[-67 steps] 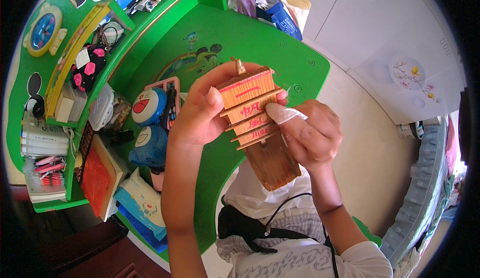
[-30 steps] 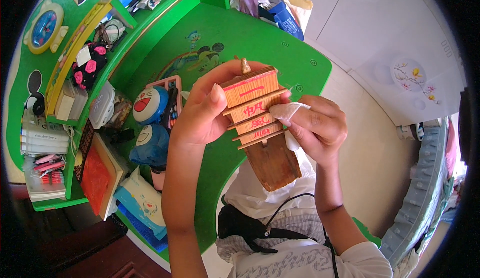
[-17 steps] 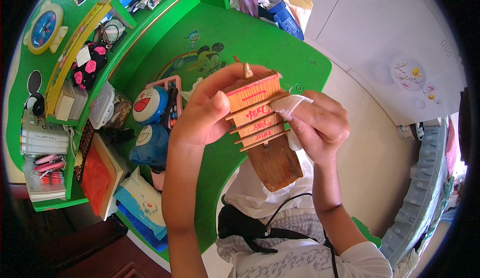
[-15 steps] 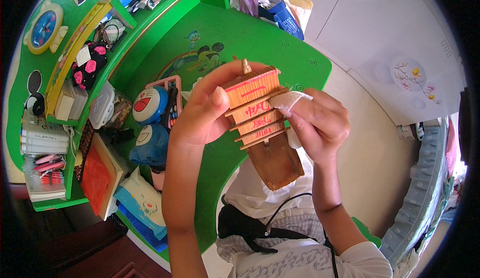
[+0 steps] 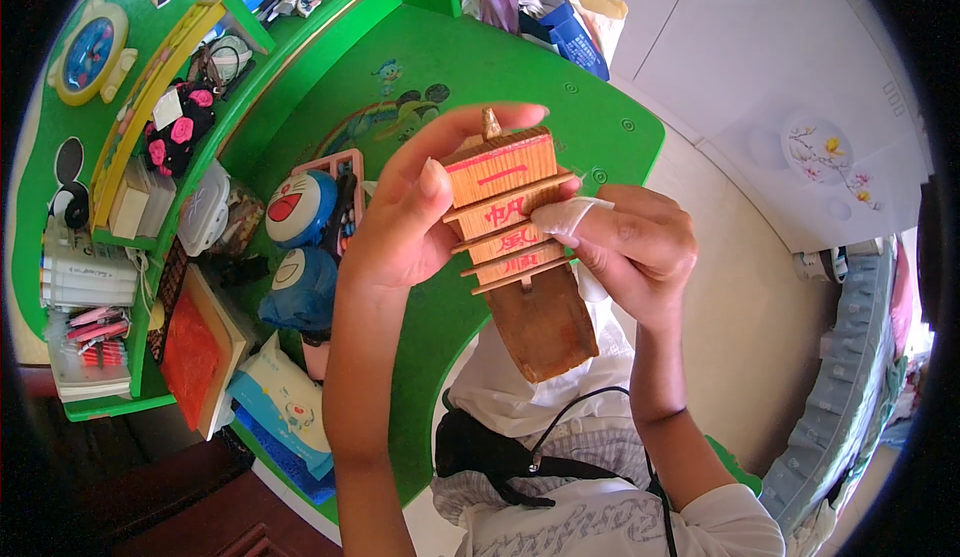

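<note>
A wooden model boat (image 5: 545, 322) is held up in front of me over the green desk. Its ribbed sail (image 5: 480, 182) has light wood panels with red painted characters, and the darker brown hull points toward me. My left hand (image 5: 390, 232) is wrapped around the sail's left side, thumb in front and fingers behind. In my right hand (image 5: 645, 247) a white tissue (image 5: 568, 219) is pinched over the fingertips and pressed on the sail's right side, between the slats. Part of the tissue is hidden by the fingers.
Two blue-and-white cartoon figures (image 5: 300, 207) stand left of my left forearm on the green desk (image 5: 480, 67). Nearby lie a tissue pack (image 5: 285, 392) and a red-topped board (image 5: 192, 357). A curved shelf (image 5: 190, 107) holds small items. Bags (image 5: 575, 27) sit at the far edge.
The model boat has tilted and shifted slightly left. My right hand, with the tissue, has moved a little down and left along the sail. The left hand keeps its hold.
</note>
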`<state>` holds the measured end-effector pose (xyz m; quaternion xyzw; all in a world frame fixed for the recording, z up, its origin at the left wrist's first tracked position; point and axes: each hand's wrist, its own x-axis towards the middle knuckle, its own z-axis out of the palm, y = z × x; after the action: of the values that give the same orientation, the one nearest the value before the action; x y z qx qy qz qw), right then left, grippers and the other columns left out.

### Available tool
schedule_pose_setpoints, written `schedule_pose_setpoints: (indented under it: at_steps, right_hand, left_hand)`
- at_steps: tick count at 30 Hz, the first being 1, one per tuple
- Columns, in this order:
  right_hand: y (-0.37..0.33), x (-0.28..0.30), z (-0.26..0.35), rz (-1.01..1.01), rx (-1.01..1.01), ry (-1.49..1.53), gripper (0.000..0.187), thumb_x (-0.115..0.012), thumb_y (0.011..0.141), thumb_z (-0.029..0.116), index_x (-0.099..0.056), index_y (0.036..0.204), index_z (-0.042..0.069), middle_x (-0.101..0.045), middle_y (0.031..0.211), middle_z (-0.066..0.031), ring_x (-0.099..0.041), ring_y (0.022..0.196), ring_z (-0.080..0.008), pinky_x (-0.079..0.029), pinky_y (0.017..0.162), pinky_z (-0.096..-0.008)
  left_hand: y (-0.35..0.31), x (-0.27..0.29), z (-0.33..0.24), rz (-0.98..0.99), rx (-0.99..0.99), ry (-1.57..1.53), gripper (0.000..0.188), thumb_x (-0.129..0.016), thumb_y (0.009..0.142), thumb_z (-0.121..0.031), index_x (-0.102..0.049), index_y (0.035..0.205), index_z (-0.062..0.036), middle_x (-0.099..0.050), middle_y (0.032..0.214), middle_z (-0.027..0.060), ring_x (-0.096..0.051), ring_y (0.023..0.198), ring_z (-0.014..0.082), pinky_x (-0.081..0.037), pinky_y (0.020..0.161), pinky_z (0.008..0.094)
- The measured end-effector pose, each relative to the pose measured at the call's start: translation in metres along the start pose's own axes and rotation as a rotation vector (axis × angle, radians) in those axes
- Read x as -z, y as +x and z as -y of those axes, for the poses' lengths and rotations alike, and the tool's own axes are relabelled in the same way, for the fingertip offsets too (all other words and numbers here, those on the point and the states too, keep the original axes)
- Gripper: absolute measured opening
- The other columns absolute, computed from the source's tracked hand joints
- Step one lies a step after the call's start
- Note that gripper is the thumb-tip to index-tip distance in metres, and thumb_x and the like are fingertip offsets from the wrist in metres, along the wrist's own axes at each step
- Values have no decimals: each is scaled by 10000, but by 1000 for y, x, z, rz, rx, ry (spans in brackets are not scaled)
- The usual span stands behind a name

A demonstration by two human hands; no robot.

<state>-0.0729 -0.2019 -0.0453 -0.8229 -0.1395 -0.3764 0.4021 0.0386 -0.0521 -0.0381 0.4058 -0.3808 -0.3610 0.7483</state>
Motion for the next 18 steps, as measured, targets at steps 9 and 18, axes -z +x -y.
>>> schedule_pose_setpoints:
  at_steps: [9, 18]
  right_hand:
    - [5, 1, -2, 44, 57, -10, 218, -625, 675, 54, -645, 889, 95, -460, 544, -50, -453, 446, -200, -327, 402, -311]
    - [7, -3, 0, -9, 38, 35, 215, -618, 671, 32, -644, 876, 92, -517, 587, -53, -479, 473, -203, -354, 420, -307]
  left_hand:
    - [0, -4, -1, -42, -44, 14, 900, -488, 736, -609, -235, 1263, 76, -519, 1068, 214, -567, 957, 273, -481, 806, 374]
    - [-2, 11, 4, 100, -32, -96, 745, -509, 795, -491, -309, 1248, 65, -427, 1230, 175, -483, 1085, 250, -420, 891, 365]
